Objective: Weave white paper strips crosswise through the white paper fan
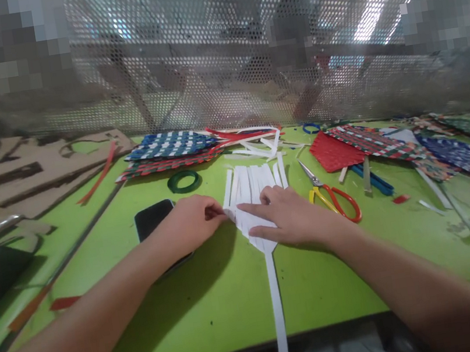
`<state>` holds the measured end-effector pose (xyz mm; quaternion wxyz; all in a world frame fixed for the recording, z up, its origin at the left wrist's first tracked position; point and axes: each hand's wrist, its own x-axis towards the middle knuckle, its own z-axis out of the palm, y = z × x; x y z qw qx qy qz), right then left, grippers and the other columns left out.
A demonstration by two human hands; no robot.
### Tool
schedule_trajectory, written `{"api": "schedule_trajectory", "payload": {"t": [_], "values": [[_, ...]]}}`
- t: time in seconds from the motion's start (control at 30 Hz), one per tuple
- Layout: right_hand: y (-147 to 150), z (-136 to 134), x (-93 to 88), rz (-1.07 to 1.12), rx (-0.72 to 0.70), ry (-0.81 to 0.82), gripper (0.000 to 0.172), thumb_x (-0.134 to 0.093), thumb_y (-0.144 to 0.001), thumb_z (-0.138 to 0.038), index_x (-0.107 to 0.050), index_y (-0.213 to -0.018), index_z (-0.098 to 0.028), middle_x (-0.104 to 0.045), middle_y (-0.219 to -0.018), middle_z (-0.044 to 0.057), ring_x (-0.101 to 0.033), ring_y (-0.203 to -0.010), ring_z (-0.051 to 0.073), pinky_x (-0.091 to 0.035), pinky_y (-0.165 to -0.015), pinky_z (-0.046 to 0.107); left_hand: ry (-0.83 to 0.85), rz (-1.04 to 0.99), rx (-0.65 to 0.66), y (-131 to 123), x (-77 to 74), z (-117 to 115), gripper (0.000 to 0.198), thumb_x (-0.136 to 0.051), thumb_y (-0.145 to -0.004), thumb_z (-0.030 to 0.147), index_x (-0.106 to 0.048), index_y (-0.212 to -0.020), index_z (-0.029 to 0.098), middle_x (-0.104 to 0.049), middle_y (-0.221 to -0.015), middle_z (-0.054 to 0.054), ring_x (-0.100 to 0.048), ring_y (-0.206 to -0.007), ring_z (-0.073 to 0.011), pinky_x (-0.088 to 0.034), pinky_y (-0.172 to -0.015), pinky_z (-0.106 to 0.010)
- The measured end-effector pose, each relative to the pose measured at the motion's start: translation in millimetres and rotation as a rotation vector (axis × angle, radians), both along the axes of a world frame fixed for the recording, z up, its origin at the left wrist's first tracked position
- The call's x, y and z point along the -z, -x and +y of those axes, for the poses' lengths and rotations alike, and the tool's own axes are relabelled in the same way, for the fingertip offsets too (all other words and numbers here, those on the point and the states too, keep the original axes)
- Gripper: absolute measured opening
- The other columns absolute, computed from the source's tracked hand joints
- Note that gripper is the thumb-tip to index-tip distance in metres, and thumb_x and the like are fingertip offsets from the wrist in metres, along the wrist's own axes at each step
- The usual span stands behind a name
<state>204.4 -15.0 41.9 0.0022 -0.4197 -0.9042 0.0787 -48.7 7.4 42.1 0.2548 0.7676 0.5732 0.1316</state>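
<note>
A piece woven from white paper strips [251, 182] lies on the green table, its loose strips fanning away from me. From its pointed near end one long strip [276, 305] runs down past the table's front edge. At the left edge of the piece, my left hand [195, 220] pinches a strip end between thumb and fingertips. My right hand [282, 213] rests on top of the weave with fingers stretched out, pressing it to the table. Beside my left wrist lies a black phone [153, 216], partly covered by that arm.
Scissors [330, 197] with yellow and red handles lie right of the weave. A green tape roll [183, 182] sits behind the phone. Woven pieces [171, 144] and cut strips line the back; more woven pieces [382, 142] lie right, cardboard [40, 170] left. A perforated metal screen [206, 45] stands behind.
</note>
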Motion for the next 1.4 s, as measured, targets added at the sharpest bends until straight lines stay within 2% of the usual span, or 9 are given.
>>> {"api": "schedule_trajectory", "payload": {"t": [0.13, 0.2, 0.4, 0.57, 0.87, 1.07, 1.17, 1.3, 1.4], "values": [[-1.8, -1.3, 3.8, -0.008, 0.072, -0.022, 0.067, -0.032, -0.105, -0.069, -0.042, -0.162, -0.035, -0.059, -0.114, 0.015, -0.053, -0.102, 0.032, -0.041, -0.087, 0.045, 0.200, -0.116, -0.069, -12.2, -5.0, -6.1, 0.031, -0.062, -0.089, 0.049, -0.074, -0.079, 0.022, -0.077, -0.066, -0.004, -0.063, -0.045, -0.0191, -0.047, -0.048, -0.030], [-1.6, -1.2, 5.8, -0.008, 0.081, -0.033, 0.067, -0.031, -0.105, -0.068, -0.041, -0.162, -0.035, -0.058, -0.115, 0.016, -0.053, -0.102, 0.032, -0.041, -0.088, 0.046, 0.310, -0.210, -0.117, -17.1, -5.7, -7.8, 0.032, -0.064, -0.089, 0.049, -0.071, -0.077, 0.020, -0.075, -0.063, -0.004, -0.059, -0.038, -0.0167, -0.046, -0.043, -0.029], [-1.4, -0.8, 8.5, 0.024, 0.082, -0.038, 0.068, -0.032, -0.104, -0.070, -0.042, -0.162, -0.036, -0.059, -0.116, 0.016, -0.053, -0.104, 0.033, -0.041, -0.090, 0.047, 0.426, -0.464, -0.218, -21.7, -0.6, -5.7, 0.041, -0.085, -0.070, 0.054, -0.068, -0.076, 0.017, -0.076, -0.068, -0.006, -0.071, -0.056, -0.0204, -0.052, -0.043, -0.027], [-1.4, -0.6, 8.8, 0.020, 0.070, -0.041, 0.069, -0.030, -0.104, -0.070, -0.042, -0.162, -0.035, -0.059, -0.114, 0.016, -0.053, -0.105, 0.033, -0.041, -0.090, 0.048, 0.464, -0.499, -0.235, -22.2, 3.5, -5.2, 0.034, -0.084, -0.075, 0.047, -0.065, -0.076, 0.018, -0.073, -0.063, -0.003, -0.071, -0.055, -0.0197, -0.052, -0.043, -0.026], [-2.6, 0.5, 9.4, 0.011, 0.057, -0.038, 0.070, -0.028, -0.104, -0.071, -0.041, -0.163, -0.035, -0.059, -0.115, 0.016, -0.053, -0.102, 0.032, -0.041, -0.087, 0.047, 0.422, -0.425, -0.189, -25.3, 6.2, -5.3, 0.026, -0.078, -0.082, 0.040, -0.063, -0.080, 0.019, -0.072, -0.067, -0.002, -0.074, -0.057, -0.0200, -0.051, -0.040, -0.025], [-3.3, 1.8, 11.3, 0.015, 0.051, -0.039, 0.070, -0.029, -0.104, -0.071, -0.040, -0.163, -0.035, -0.059, -0.114, 0.016, -0.052, -0.101, 0.032, -0.041, -0.087, 0.047, 0.340, -0.201, -0.166, -23.2, 6.0, -4.3, 0.022, -0.066, -0.091, 0.041, -0.067, -0.088, 0.020, -0.062, -0.048, 0.003, -0.051, -0.032, -0.0128, -0.039, -0.034, -0.023], [-3.1, 1.8, 11.8, 0.013, 0.055, -0.043, 0.069, -0.030, -0.104, -0.070, -0.041, -0.163, -0.035, -0.059, -0.114, 0.016, -0.052, -0.101, 0.031, -0.041, -0.087, 0.046, 0.280, -0.111, -0.136, -24.3, 8.9, -2.5, 0.024, -0.061, -0.093, 0.043, -0.066, -0.091, 0.020, -0.065, -0.054, 0.002, -0.056, -0.036, -0.0152, -0.039, -0.035, -0.025], [-2.5, 1.3, 12.0, 0.004, 0.066, -0.047, 0.068, -0.030, -0.105, -0.070, -0.041, -0.163, -0.036, -0.059, -0.114, 0.015, -0.053, -0.101, 0.031, -0.040, -0.087, 0.046, 0.187, 0.002, -0.098, -27.4, 16.2, -1.5, 0.025, -0.056, -0.095, 0.042, -0.066, -0.090, 0.020, -0.072, -0.065, -0.001, -0.062, -0.041, -0.0165, -0.045, -0.048, -0.029], [-2.3, 0.5, 11.6, 0.000, 0.068, -0.049, 0.068, -0.030, -0.105, -0.070, -0.041, -0.163, -0.035, -0.059, -0.115, 0.015, -0.053, -0.102, 0.032, -0.040, -0.087, 0.045, 0.035, 0.094, -0.102, -30.7, 21.5, -2.9, 0.027, -0.054, -0.095, 0.042, -0.067, -0.086, 0.020, -0.074, -0.072, -0.004, -0.068, -0.055, -0.0213, -0.045, -0.057, -0.032]]}}
